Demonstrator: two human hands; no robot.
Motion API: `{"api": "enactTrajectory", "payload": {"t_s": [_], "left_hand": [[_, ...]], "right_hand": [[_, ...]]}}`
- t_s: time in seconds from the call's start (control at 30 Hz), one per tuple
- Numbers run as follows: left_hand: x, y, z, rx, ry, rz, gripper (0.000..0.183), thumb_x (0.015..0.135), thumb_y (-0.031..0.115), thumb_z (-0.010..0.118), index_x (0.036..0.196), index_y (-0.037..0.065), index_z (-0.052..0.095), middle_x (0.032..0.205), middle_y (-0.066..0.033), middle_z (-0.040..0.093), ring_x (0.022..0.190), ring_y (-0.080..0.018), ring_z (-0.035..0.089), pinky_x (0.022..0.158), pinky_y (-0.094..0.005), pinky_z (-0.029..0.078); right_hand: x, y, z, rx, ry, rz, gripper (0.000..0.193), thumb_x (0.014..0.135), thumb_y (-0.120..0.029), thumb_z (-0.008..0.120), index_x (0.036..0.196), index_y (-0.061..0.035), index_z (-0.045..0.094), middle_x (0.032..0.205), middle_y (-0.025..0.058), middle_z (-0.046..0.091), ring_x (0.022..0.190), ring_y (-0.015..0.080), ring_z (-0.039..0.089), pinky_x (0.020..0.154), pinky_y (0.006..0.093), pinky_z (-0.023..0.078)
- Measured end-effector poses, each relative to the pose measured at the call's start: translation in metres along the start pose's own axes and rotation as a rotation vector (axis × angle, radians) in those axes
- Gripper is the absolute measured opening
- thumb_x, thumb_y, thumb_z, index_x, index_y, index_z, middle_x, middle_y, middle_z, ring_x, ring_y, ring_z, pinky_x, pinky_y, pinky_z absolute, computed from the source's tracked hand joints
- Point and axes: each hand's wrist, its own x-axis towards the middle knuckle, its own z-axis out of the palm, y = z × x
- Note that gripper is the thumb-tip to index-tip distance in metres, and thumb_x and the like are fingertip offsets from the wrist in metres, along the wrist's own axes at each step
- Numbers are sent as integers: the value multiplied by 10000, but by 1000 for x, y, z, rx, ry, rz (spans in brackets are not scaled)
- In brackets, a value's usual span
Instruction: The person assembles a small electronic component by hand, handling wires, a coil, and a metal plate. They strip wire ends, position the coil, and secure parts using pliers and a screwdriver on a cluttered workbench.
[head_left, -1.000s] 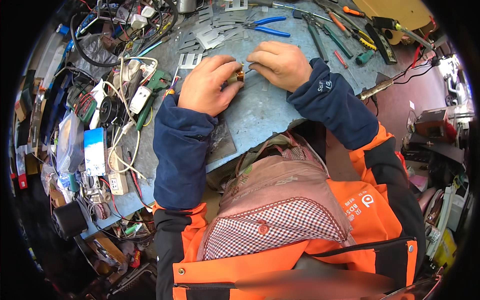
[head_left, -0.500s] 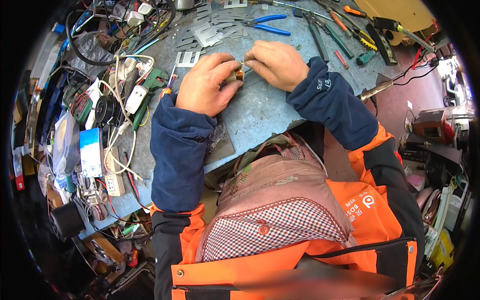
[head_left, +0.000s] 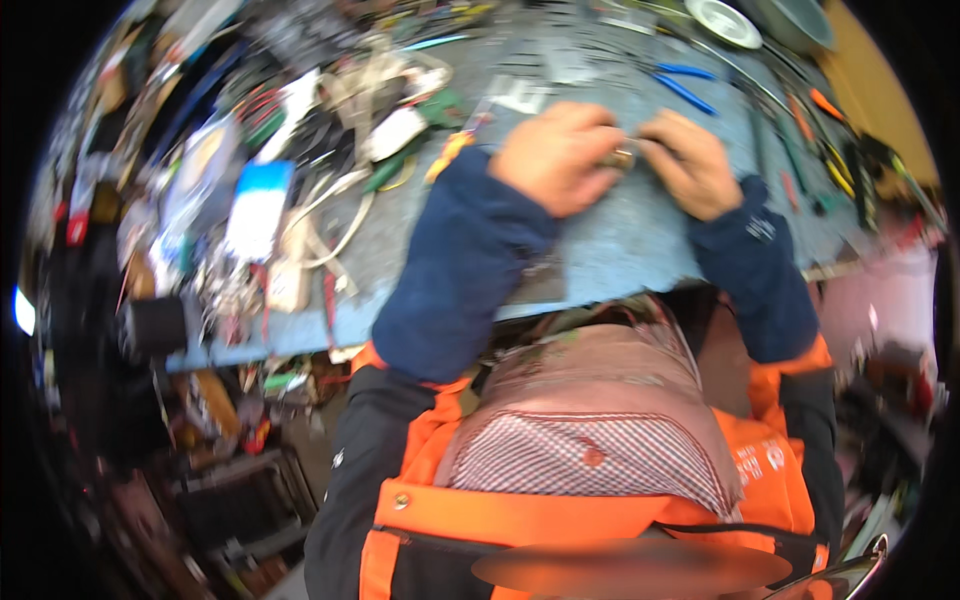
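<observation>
My left hand (head_left: 562, 160) is closed around a small copper-coloured coil (head_left: 622, 158), whose end peeks out between thumb and fingers. Facing it, my right hand (head_left: 692, 165) is pinched at the fingertips beside the coil; what it grips is too small and blurred to make out. Both hands are over the blue-grey worktop (head_left: 625, 250). A pale slotted metal plate (head_left: 520, 95) lies just beyond my left hand, and more thin metal plates (head_left: 570, 62) are scattered farther off. Blue-handled pliers (head_left: 687, 90) rest beyond my right hand.
Cables, a white-and-blue screen-like panel (head_left: 260, 208), a beige power strip (head_left: 290, 265) and a black cylinder (head_left: 152, 327) crowd the left side. Hand tools (head_left: 800, 125) line the far right, near a white dish (head_left: 725, 22) and a grey bowl (head_left: 795, 25).
The view has swung, so bench and hands sit farther right in the picture and look blurred. The dish and bowl have come into sight. My hands keep together at the coil.
</observation>
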Motion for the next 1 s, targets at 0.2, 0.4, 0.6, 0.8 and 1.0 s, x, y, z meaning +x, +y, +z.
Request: {"api": "enactTrajectory", "payload": {"t_s": [0.2,0.4,0.6,0.8,1.0], "left_hand": [[-2,-2,8,16,12,-8,374,850,196,822,1200,93,742,1204,-99,705,1106,-349,673,917,-452,584],[-4,-2,13,48,32,-31,312,830,201,826,1124,120,761,1168,-68,702,1093,-323,675,907,-444,585],[-4,-1,11,32,5,-49,320,813,216,838,1109,117,765,1192,-76,700,1109,-327,672,910,-462,578],[-3,5,4,-45,43,-62,463,852,305,871,1244,112,719,1255,-96,700,1140,-356,667,937,-462,569],[1,2,-18,45,258,17,447,849,249,901,1217,56,737,1233,-149,731,1097,-366,706,937,-448,586]], "right_hand": [[-3,-2,1,72,-1,152,51,983,1,701,1033,11,706,884,102,639,780,216,607,715,324,476],[-13,24,6,237,-13,334,61,979,-3,729,1033,23,723,907,24,656,852,102,595,772,271,472],[-26,26,-7,365,70,455,371,1005,-13,725,1372,30,686,1065,20,684,954,98,625,896,249,514],[-40,53,-27,421,491,665,190,1055,-148,721,1173,-5,767,921,1,689,760,72,585,700,225,460],[-34,48,-18,346,497,642,180,1026,-141,739,1138,-5,777,928,5,698,769,78,602,683,233,482]]}}
